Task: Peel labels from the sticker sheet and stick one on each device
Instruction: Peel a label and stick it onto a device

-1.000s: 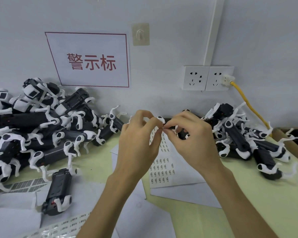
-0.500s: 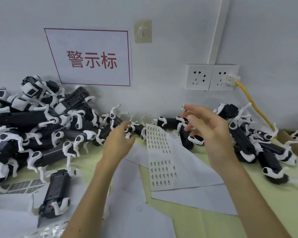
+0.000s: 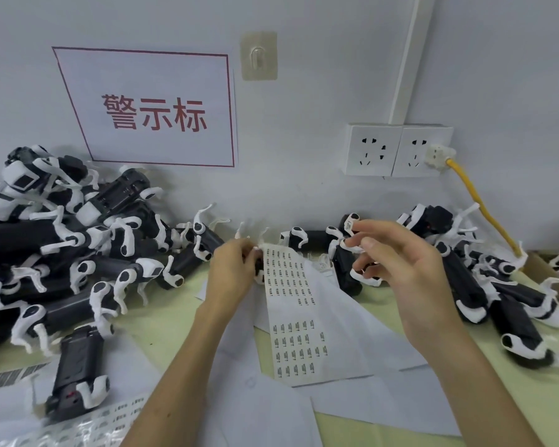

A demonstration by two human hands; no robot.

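head-worn view, facing forward-down, close over table (image 3: pixel 175 321)

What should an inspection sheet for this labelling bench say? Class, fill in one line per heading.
Surface: pale green table, mostly covered.
Job's things: sticker sheet mid-table; peeled label stuck on a right fingertip; left heap of black-and-white devices; right heap; single device front left.
Clutter: loose white papers; barcode strip at the left edge.
Grips: left hand curled at the sheet's top edge, what it holds hidden; right hand spread, pinching nothing.
Cables: yellow cable from the right wall socket, dropping behind the right heap.
Surroundings: red-lettered wall sign; adhesive hook; white conduit.
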